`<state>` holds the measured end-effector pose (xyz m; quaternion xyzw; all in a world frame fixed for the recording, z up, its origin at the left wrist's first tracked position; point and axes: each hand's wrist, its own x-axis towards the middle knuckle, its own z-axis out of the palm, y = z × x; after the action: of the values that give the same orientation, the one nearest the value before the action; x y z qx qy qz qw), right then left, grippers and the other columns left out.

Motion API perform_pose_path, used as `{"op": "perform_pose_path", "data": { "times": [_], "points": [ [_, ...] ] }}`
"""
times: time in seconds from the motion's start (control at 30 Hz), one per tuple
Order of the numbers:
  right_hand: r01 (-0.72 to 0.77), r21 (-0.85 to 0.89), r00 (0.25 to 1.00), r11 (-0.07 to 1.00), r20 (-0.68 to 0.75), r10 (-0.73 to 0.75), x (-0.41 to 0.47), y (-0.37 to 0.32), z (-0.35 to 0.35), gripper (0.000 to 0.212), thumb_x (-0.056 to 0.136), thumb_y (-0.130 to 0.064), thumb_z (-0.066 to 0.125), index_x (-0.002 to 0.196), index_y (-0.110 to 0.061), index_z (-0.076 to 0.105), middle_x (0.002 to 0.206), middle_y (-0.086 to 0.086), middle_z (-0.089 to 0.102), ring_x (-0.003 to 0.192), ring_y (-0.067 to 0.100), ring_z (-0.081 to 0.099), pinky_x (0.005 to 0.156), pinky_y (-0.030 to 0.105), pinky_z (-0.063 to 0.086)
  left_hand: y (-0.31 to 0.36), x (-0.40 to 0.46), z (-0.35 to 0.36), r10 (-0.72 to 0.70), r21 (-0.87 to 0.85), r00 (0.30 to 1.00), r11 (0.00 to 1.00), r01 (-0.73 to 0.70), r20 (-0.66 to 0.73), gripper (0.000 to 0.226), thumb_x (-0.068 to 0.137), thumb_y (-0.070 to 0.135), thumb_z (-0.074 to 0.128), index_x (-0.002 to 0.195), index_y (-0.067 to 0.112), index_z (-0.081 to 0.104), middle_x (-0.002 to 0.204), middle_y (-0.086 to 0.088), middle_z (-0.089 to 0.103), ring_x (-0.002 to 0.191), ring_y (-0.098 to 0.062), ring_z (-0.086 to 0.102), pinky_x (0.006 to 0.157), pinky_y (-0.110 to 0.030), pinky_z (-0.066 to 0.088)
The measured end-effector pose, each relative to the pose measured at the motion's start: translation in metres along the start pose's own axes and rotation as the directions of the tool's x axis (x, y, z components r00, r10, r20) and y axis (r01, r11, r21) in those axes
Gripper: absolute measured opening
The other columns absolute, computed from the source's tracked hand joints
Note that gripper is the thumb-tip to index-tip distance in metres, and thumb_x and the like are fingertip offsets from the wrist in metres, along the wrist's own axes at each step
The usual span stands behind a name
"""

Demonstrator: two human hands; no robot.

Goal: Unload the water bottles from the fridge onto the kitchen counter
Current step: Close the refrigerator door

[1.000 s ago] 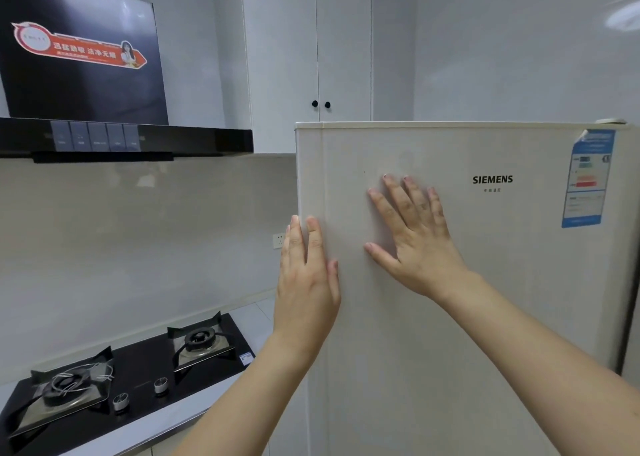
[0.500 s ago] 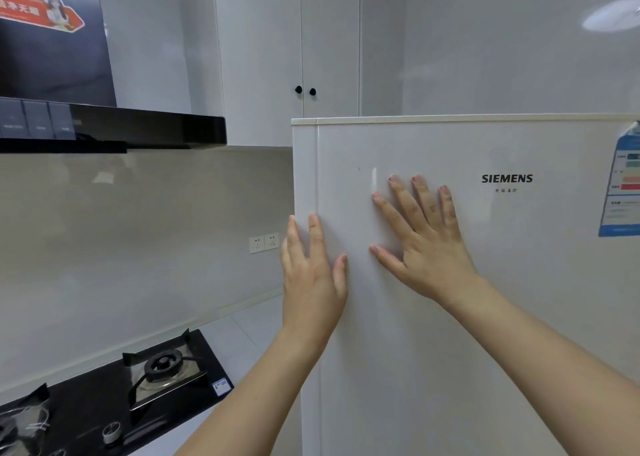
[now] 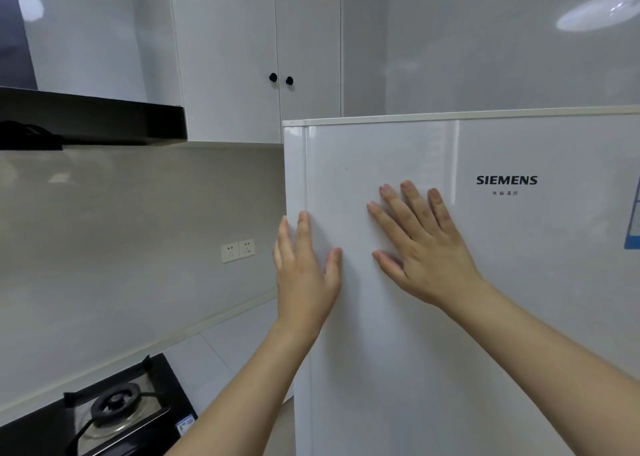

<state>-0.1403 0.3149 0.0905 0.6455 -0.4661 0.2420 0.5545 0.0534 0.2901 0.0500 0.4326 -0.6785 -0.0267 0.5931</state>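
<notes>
A white fridge [image 3: 502,317] with a Siemens logo fills the right half of the head view, its door closed. My left hand [image 3: 304,275] lies flat with straight fingers at the door's left edge. My right hand [image 3: 422,244] presses flat on the door front, fingers spread, to the left of the logo. No water bottles are in view. The pale kitchen counter [image 3: 228,351] runs along the wall to the left of the fridge.
A black gas hob [image 3: 114,410] sits on the counter at lower left, with a black range hood [image 3: 93,120] above it. White wall cabinets [image 3: 256,57] hang behind the fridge top. A double wall socket [image 3: 238,250] is on the backsplash.
The view has swung to the right, so the hob and hood slid toward the left edge. Both hands stay flat on the fridge door in nearly the same spots.
</notes>
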Motion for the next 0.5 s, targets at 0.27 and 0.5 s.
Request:
{"op": "perform_pose_path", "data": {
  "times": [0.27,0.5],
  "points": [
    [-0.004,-0.063,1.000,0.998,0.030,0.006,0.009,0.006,0.043,0.070,0.088,-0.041,0.050,0.149,-0.011,0.035,0.158,0.012,0.023,0.147,0.035,0.017,0.116,0.057,0.017,-0.021,0.036,0.041,-0.036,-0.115,0.999,0.993,0.038,0.015,0.073,0.094,0.035,0.061,0.155,0.032,0.021,0.163,-0.007,0.014,0.150,-0.022,0.011,0.115,-0.029,0.017],
    [-0.017,-0.129,0.996,0.991,0.084,0.027,0.014,0.013,0.073,0.069,0.089,-0.039,0.047,0.149,-0.010,0.033,0.159,0.013,0.020,0.147,0.035,0.014,0.117,0.057,0.014,-0.042,0.062,0.075,-0.029,-0.157,0.997,0.987,0.041,0.077,0.073,0.093,0.041,0.061,0.155,0.035,0.022,0.164,-0.006,0.010,0.151,-0.016,0.007,0.114,-0.026,0.015]
  ]
}}
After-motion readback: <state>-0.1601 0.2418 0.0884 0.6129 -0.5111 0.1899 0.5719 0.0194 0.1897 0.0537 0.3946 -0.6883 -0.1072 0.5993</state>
